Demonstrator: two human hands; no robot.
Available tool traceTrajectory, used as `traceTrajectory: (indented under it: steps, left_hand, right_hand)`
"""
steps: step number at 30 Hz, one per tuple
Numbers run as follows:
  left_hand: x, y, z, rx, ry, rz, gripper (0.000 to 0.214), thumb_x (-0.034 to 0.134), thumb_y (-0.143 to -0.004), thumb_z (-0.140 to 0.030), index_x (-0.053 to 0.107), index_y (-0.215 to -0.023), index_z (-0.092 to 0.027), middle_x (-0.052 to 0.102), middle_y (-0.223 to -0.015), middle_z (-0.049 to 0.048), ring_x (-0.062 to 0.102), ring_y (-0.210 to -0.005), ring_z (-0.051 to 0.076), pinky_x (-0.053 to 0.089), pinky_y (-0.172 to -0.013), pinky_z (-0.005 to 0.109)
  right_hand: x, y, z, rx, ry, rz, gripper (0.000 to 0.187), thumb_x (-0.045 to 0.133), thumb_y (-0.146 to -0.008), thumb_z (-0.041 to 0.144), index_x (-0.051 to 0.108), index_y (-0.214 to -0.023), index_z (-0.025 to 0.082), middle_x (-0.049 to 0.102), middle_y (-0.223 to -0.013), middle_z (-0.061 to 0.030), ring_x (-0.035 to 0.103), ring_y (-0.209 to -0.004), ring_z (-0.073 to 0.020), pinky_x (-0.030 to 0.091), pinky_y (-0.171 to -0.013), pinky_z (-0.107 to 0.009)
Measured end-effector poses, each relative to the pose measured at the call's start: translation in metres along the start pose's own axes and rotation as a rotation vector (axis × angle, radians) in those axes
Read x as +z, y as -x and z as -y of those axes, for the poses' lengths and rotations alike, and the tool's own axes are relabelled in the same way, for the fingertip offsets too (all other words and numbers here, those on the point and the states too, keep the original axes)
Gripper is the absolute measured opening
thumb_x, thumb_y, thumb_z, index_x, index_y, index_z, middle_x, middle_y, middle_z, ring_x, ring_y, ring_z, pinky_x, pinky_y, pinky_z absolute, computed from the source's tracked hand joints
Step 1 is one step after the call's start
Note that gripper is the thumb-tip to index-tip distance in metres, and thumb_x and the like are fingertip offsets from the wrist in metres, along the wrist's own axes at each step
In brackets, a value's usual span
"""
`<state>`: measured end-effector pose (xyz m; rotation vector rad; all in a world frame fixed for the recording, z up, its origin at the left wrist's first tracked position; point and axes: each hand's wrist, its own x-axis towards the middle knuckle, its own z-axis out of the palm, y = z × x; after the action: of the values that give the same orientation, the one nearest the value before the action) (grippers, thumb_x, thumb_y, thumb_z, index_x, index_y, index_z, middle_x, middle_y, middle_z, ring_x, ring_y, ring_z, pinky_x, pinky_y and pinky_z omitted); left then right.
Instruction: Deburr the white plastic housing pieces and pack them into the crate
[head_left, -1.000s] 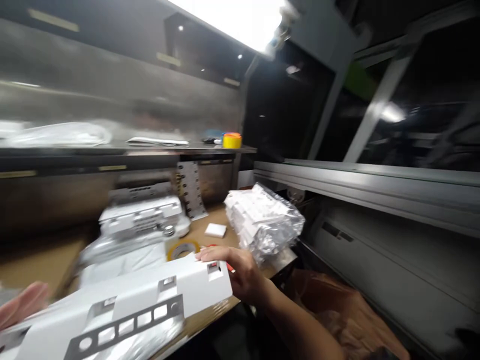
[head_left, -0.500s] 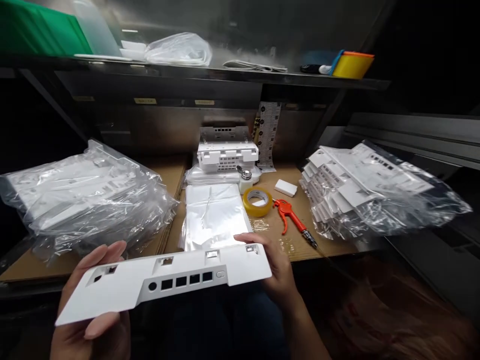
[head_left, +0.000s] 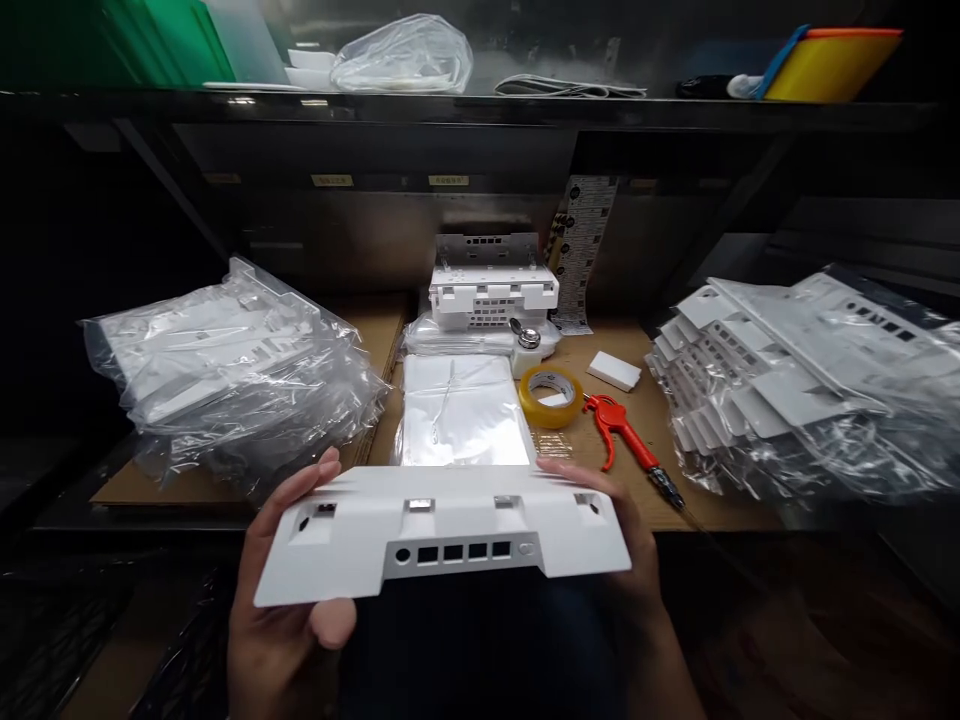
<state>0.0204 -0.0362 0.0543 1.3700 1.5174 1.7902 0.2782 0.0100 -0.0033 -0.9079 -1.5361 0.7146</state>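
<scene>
A white plastic housing panel (head_left: 450, 510) with a row of square port openings and one round hole is held up level at the front of the bench. My left hand (head_left: 289, 580) is closed on its left end, thumb under the lower edge and fingers behind. Around the right end, my right hand (head_left: 630, 530) is closed, its fingers along the top and back, partly hidden by the panel. Just beyond lies a stack of clear plastic bags (head_left: 465, 410). Behind the bags is a pile of similar white panels (head_left: 495, 290).
Bagged white panels lie at left (head_left: 217, 360) and right (head_left: 795, 370). A yellow tape roll (head_left: 551, 415), a red air blow gun (head_left: 619, 430), a small dispenser bottle (head_left: 527, 355) and a white block (head_left: 613, 370) rest on the cardboard. A shelf (head_left: 480, 112) crosses above.
The panel has turned from slanted to nearly level and faces me more squarely. Both hands moved right in view with it, keeping their hold. The view itself has shifted.
</scene>
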Motion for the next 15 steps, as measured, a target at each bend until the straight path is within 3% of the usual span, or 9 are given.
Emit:
traceTrajectory:
  steps: [3, 10, 13, 15]
  left_hand:
    - [0.006, 0.001, -0.004, 0.04, 0.017, 0.028, 0.078, 0.068, -0.074, -0.08, 0.06, -0.135, -0.032, 0.06, -0.146, 0.0028, 0.045, -0.145, 0.032, 0.04, -0.119, 0.032]
    - [0.013, 0.007, -0.009, -0.098, 0.103, 0.002, 0.082, 0.082, -0.061, -0.075, 0.067, -0.127, -0.029, 0.059, -0.15, 0.0055, 0.042, -0.148, 0.032, 0.036, -0.121, 0.03]
    - [0.009, 0.004, -0.009, -0.317, 0.274, 0.032, 0.08, 0.089, -0.067, -0.06, 0.061, -0.138, -0.036, 0.045, -0.163, -0.0041, 0.032, -0.154, 0.026, 0.045, -0.113, 0.025]
    - [0.005, -0.001, -0.005, -0.518, 0.552, 0.064, 0.066, 0.079, -0.079, -0.058, 0.062, -0.139, -0.037, 0.052, -0.157, -0.0061, 0.042, -0.149, 0.025, 0.052, -0.106, 0.027]
  right_hand:
    - [-0.001, -0.001, -0.007, -0.036, -0.068, -0.061, 0.039, 0.069, -0.094, 0.032, 0.064, -0.132, 0.029, 0.07, -0.136, -0.0059, 0.065, -0.129, -0.0292, 0.052, -0.111, -0.046]
    - [-0.008, -0.001, -0.021, -0.081, -0.093, -0.052, 0.034, 0.061, -0.1, 0.032, 0.064, -0.133, 0.026, 0.069, -0.137, -0.008, 0.064, -0.129, -0.0316, 0.048, -0.114, -0.053]
    - [-0.012, 0.002, -0.022, -0.17, -0.09, -0.059, 0.031, 0.056, -0.102, 0.03, 0.066, -0.131, 0.027, 0.068, -0.139, -0.0072, 0.06, -0.134, -0.0343, 0.044, -0.117, -0.062]
    - [-0.013, 0.005, -0.019, -0.259, -0.041, -0.077, 0.03, 0.055, -0.103, 0.028, 0.067, -0.13, 0.031, 0.067, -0.141, -0.0049, 0.057, -0.137, -0.036, 0.042, -0.116, -0.068]
